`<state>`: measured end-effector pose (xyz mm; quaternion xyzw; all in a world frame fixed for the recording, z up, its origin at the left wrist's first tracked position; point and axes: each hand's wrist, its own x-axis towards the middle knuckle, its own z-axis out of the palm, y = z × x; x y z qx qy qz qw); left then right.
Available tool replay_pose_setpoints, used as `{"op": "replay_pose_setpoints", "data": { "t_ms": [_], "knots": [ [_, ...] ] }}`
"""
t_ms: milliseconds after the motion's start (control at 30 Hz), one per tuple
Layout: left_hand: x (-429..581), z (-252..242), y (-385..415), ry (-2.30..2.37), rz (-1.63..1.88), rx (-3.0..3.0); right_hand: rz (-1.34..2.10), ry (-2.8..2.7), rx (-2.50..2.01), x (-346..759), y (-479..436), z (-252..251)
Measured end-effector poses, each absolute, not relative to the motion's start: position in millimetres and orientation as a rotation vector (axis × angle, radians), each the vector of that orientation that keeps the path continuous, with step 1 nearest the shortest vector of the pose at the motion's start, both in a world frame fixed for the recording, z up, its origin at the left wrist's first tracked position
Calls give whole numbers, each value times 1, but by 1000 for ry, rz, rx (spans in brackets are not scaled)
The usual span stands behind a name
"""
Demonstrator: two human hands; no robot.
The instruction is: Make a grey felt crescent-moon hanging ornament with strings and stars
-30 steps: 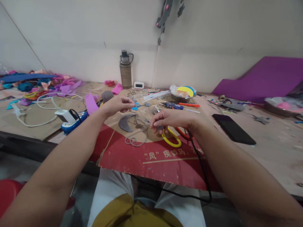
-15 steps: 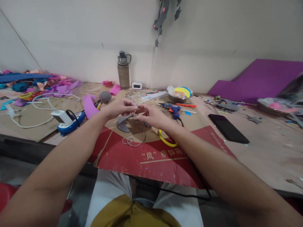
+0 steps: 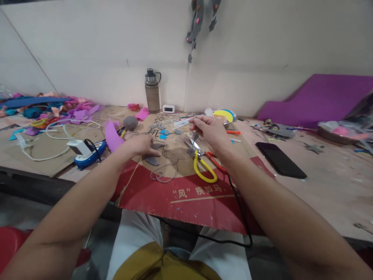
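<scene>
My left hand (image 3: 141,146) is low over the cardboard, thumb stretched out and apart from the fingers, touching a grey felt crescent (image 3: 152,160) that it partly covers. My right hand (image 3: 210,131) is raised to the right, thumb and fingertips pinched together; what is between them is too small to make out. Below those fingertips shows a small grey piece (image 3: 194,137), blurred. Scissors (image 3: 205,169) with one yellow and one red handle lie under my right wrist, blades pointing away. Loose grey yarn (image 3: 164,177) curls between my hands, and small blue felt pieces (image 3: 164,135) lie beyond.
A ball of grey yarn (image 3: 130,123), a bottle (image 3: 152,95) and a small white clock (image 3: 168,109) stand at the back. A power strip (image 3: 90,153) with cables is at left, a phone (image 3: 280,159) at right. A black cord (image 3: 241,210) hangs over the front edge.
My hands have moved apart from their meeting point over the cardboard: the left down and left to the felt crescent, the right up and right. The scissors and blue pieces are now more exposed.
</scene>
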<state>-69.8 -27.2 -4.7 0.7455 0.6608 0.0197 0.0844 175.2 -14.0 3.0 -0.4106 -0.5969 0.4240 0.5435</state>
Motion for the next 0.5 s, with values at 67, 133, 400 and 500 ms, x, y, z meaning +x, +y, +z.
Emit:
{"op": "replay_pose_setpoints", "data": {
  "t_ms": [67,133,400,500],
  "knots": [
    [-65,-3,-28,1951,-57,2281,1045,-1319,-918,179,-13,9],
    [-63,-1,-25,1933,-69,2267,1091,-1283,-868,180,-14,11],
    [-84,-5,-14,1825,114,2204,897,-2285,-921,138,-25,-16],
    [-90,-7,-16,1845,128,2241,633,-2633,-881,122,-29,-23]
  ]
}}
